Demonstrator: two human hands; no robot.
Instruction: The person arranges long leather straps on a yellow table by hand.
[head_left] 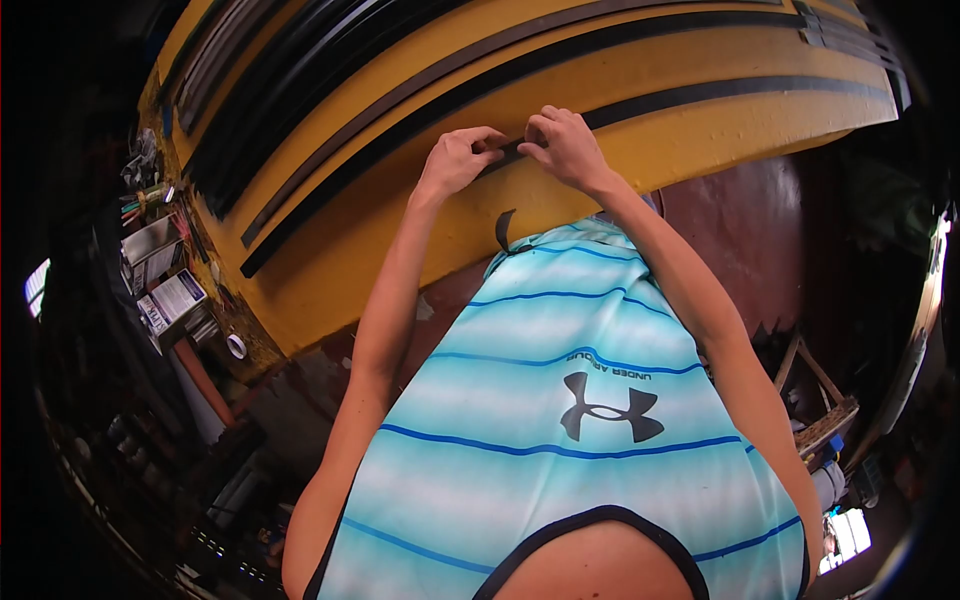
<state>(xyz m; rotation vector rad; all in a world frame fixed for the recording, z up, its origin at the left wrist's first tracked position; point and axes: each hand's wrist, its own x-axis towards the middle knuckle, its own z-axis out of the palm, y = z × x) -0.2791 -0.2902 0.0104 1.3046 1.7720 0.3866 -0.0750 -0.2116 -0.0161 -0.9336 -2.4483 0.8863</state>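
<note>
A long black strip (690, 98) runs along the near side of the yellow table (720, 140), from the right end to my hands. My right hand (565, 145) has its fingers curled and pressed together on this strip. Just left of it, my left hand (462, 160) is bent over the strip's left part, thumb and fingertips close together around its edge. The fingertips of the two hands are a small gap apart. A short, dark, curled piece (505, 230) stands at the table's near edge, by my shirt.
More black and brown strips (400, 100) lie lengthwise across the table beyond my hands. At the left end are a printed box (178, 300), a white roll (236, 346) and small tools. A wooden frame (825, 425) stands at the lower right.
</note>
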